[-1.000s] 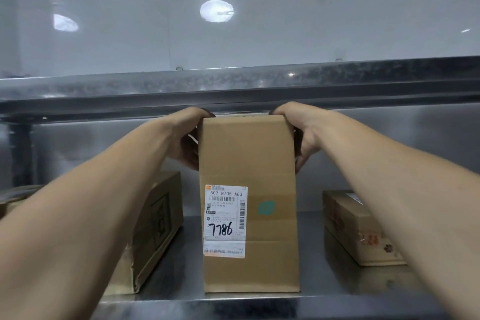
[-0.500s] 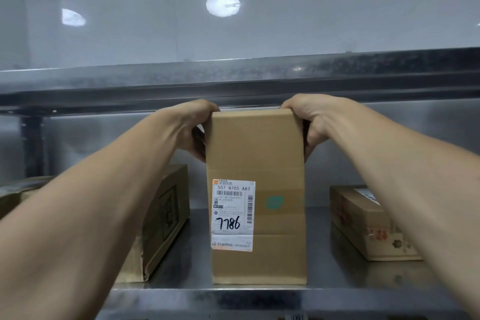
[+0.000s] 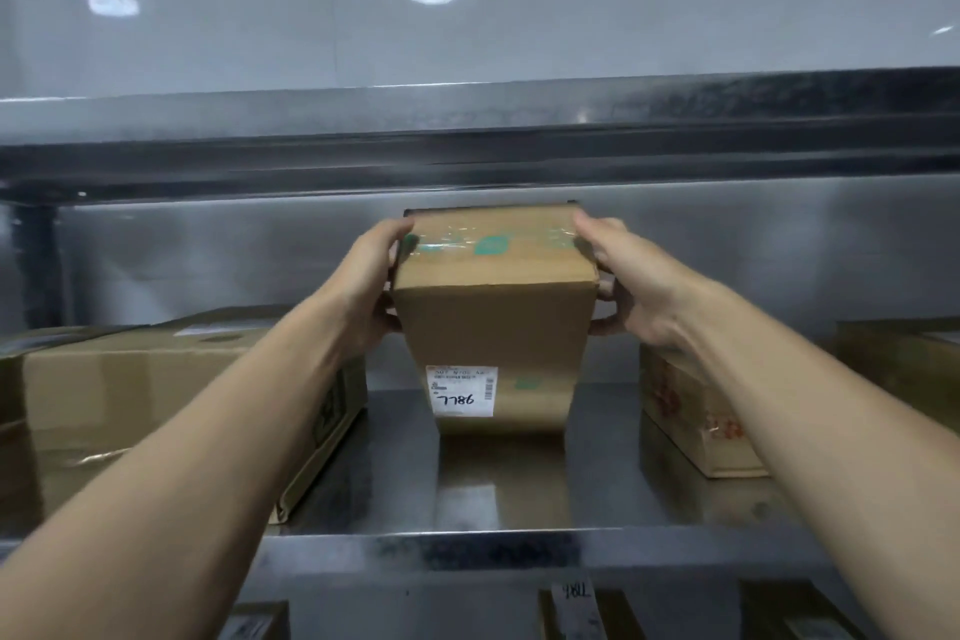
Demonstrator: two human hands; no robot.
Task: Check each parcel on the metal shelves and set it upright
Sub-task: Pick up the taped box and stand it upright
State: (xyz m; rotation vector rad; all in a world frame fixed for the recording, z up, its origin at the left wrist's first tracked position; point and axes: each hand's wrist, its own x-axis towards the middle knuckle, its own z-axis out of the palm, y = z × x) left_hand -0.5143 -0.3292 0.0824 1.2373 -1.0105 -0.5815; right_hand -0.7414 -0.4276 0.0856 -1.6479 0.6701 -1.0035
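We see the tall cardboard parcel (image 3: 493,327) standing on end at the middle of the metal shelf (image 3: 493,543), set back from the front edge, its white label (image 3: 461,391) marked 7786 facing us. The left hand (image 3: 371,276) and right hand (image 3: 631,286) clasp its upper sides, fingers curled round the edges, thumbs by the taped top. A flat box (image 3: 156,405) lies to its left and a second box (image 3: 691,411) to its right, both apart from it.

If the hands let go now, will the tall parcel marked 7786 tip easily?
Probably tippy: the tall parcel stands on its narrow end. Likely stiff: its cardboard walls look flat where the left hand and right hand grip it. The polished metal shelf may let it slide.
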